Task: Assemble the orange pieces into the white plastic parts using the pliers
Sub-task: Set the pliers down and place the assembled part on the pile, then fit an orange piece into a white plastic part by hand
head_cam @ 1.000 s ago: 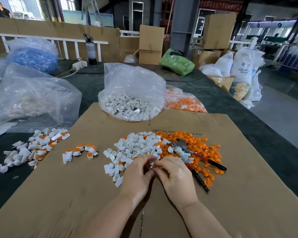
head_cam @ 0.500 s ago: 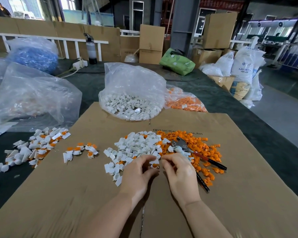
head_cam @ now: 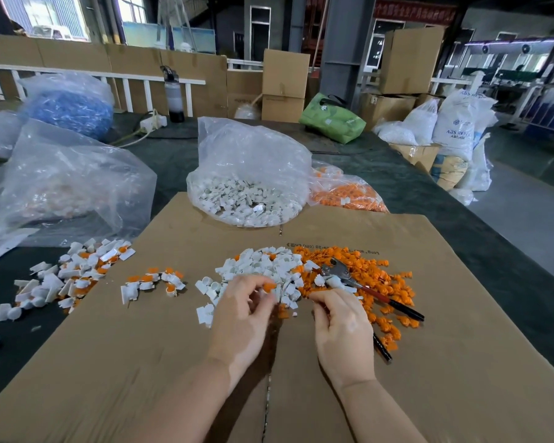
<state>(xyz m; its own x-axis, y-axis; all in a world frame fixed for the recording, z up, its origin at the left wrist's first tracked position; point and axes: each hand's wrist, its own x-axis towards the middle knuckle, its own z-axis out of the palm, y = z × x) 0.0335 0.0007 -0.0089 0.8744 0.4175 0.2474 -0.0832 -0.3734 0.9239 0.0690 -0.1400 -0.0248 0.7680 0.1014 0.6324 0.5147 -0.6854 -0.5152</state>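
Cardboard-covered worktop (head_cam: 461,314), warehouse behind: pairing parts by hand.
Left hand (head_cam: 243,314) pinches an orange piece (head_cam: 269,286); right hand (head_cam: 339,321) curled, contents unclear. Pliers (head_cam: 359,282) lie ungripped on the orange pile; likely picked up next.

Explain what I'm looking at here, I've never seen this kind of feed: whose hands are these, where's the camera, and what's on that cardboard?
There is no robot: a person's bare hands, filmed by a camera worn on the head, looking down. The left hand pinches an orange piece. The right hand has curled fingers; what it holds is hidden. On the cardboard sheet lie a pile of white parts, a pile of orange pieces and pliers, untouched. Behind sits a bag of white parts.
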